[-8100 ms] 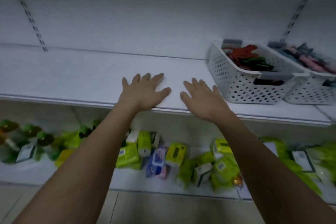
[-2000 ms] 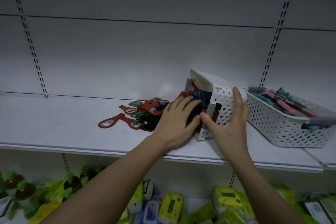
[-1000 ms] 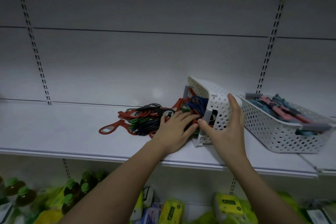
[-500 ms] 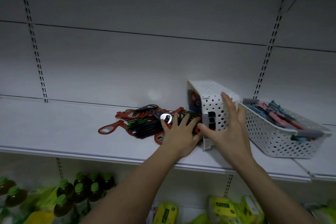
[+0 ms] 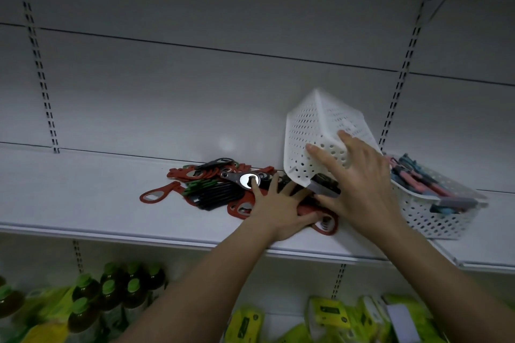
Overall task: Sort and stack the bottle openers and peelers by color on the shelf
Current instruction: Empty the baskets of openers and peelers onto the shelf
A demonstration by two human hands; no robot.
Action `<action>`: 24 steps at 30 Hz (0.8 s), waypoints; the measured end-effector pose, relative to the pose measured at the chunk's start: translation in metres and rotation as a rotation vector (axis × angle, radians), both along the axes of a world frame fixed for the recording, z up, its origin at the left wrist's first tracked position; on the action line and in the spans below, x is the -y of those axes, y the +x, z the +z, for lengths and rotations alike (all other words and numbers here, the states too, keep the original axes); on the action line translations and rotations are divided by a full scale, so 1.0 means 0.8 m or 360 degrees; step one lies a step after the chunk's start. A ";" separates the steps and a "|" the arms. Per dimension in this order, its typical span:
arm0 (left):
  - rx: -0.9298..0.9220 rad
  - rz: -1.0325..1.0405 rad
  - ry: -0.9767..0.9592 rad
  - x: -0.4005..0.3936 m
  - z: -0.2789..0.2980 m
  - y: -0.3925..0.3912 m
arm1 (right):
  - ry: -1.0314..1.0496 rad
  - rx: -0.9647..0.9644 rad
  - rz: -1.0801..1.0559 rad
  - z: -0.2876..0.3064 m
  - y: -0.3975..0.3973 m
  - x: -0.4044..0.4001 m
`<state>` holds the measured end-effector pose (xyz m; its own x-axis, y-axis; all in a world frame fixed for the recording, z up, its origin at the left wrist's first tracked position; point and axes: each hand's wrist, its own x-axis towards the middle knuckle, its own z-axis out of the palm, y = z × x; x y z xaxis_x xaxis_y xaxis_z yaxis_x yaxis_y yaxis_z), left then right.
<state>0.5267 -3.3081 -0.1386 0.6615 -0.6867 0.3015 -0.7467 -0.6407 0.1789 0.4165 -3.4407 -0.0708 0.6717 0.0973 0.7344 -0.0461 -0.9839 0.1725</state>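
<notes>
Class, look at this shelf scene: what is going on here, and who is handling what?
A person is emptying a white basket onto the shelf. The right hand grips the upended basket, lifted at a tilt. The left hand lies flat with spread fingers on the pile of bottle openers, red, black and green, unsorted. A second basket of peelers stands to the right, untouched.

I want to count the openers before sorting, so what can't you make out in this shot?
Head view only:
- Pile of bottle openers: overlapping, and the left hand lies flat over its right end, so no count.
- Tipped basket: the right hand grips it; its mouth faces away, so the inside is hidden, and its top is motion-blurred.
- Second basket: partly behind the right hand; contents too dim to identify.
</notes>
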 end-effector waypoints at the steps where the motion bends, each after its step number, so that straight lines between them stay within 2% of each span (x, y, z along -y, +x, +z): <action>1: 0.0009 -0.0001 -0.0002 0.000 0.001 -0.001 | 0.0008 -0.0009 -0.0013 0.003 -0.001 0.001; 5: 0.0044 -0.0010 -0.0045 -0.001 0.002 -0.003 | 0.0002 0.0013 0.0025 0.001 -0.003 0.004; 8: 0.0050 -0.0011 0.0002 -0.001 0.003 -0.002 | 0.0171 0.0151 0.0109 -0.001 -0.005 0.002; 11: 0.0019 0.0005 0.0067 -0.001 0.007 -0.002 | 0.0469 0.0274 0.0208 0.002 -0.007 0.001; 14: 0.0069 0.0023 -0.0028 -0.005 0.009 -0.005 | 0.0858 0.0376 0.0335 0.006 -0.010 -0.001; 16: 0.0117 0.0008 -0.0161 -0.008 0.017 -0.009 | 0.1142 0.0442 0.0409 0.012 -0.013 -0.003; 18: 0.0098 -0.0034 -0.0423 -0.005 0.029 -0.013 | 0.1391 0.0512 0.0431 0.022 -0.015 -0.005; 20: -0.0155 -0.0102 -0.0827 -0.001 0.051 -0.020 | 0.1690 0.0619 0.0466 0.031 -0.012 -0.004; 22: -0.0718 -0.0133 -0.1157 0.005 0.073 -0.027 | 0.2085 0.0709 0.0620 0.039 -0.008 -0.008; 24: -0.1346 -0.0157 -0.1302 0.009 0.089 -0.034 | 0.2498 0.0781 0.0809 0.046 -0.005 -0.012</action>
<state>0.4994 -3.3149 -0.0673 0.8171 -0.5518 0.1670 -0.2336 -0.0521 0.9709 0.4122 -3.4311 -0.0342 0.5045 -0.7434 0.4390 0.5491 -0.1161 -0.8277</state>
